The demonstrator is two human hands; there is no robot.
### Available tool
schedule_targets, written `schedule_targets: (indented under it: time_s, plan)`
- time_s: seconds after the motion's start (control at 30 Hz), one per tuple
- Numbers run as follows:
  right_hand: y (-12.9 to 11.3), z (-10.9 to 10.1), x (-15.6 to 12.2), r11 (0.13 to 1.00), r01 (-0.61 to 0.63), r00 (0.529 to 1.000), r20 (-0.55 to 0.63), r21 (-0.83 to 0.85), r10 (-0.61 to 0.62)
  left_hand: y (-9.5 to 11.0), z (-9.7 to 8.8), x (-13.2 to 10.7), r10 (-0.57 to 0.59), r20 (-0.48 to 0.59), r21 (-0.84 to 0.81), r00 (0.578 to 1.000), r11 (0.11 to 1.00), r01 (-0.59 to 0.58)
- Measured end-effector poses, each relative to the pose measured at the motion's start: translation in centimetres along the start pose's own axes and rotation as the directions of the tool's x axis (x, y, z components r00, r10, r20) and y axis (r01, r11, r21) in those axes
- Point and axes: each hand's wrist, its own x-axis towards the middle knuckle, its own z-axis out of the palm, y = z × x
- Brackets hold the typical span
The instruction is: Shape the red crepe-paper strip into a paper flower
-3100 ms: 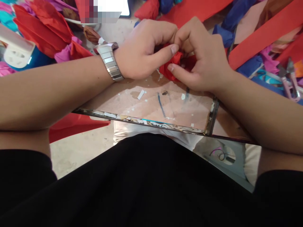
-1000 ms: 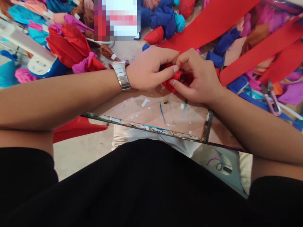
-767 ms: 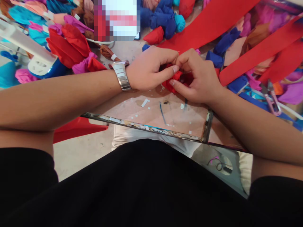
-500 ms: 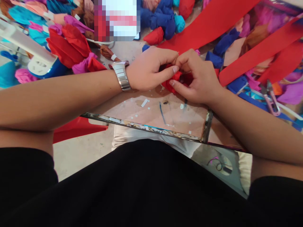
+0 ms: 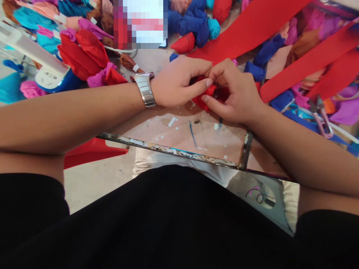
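Both hands meet over the far part of a glass-topped table (image 5: 179,140). My left hand (image 5: 179,84), with a silver watch (image 5: 146,89) on its wrist, pinches a small bunched piece of red crepe paper (image 5: 209,96) between thumb and fingers. My right hand (image 5: 234,93) curls round the same red paper from the right, fingertips touching those of the left. Most of the paper is hidden under the fingers.
Piles of rolled crepe paper lie behind: red and pink (image 5: 84,56) at the left, blue (image 5: 193,20) at the top. Long red paper strips (image 5: 303,56) cross the right side. Pink-handled snips (image 5: 321,116) lie at the right. A white and blue tape dispenser (image 5: 47,74) stands at the left.
Since three seconds ago the head has tilted, so the hands sit lower in view. Over the last second the hands stay on the red paper with barely any movement.
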Motion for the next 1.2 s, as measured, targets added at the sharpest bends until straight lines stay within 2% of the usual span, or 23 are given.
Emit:
schedule_targets:
  time_s: [0.47,0.63,0.87,1.2]
  plan:
    - [-0.12,-0.11,0.10,0.998,0.004,1.000,0.000,-0.070,-0.004,0.00,0.15,0.01,0.046,-0.025,0.012,0.999,0.999,-0.045]
    - [-0.18,-0.33,0.22,0.993,0.078,0.997,0.020,-0.092,-0.076,0.09,0.12,-0.02,0.059,-0.006,0.010,0.998,0.998,-0.059]
    - [-0.78,-0.61,-0.18,0.995,-0.040,0.998,0.045,-0.090,0.044,0.15,0.11,-0.05,0.070,0.001,0.048,0.998,0.996,-0.070]
    - [-0.86,-0.55,0.18,0.991,0.014,0.999,0.031,-0.133,-0.010,0.13,0.11,0.09,0.046,-0.011,-0.005,0.999,0.999,-0.046]
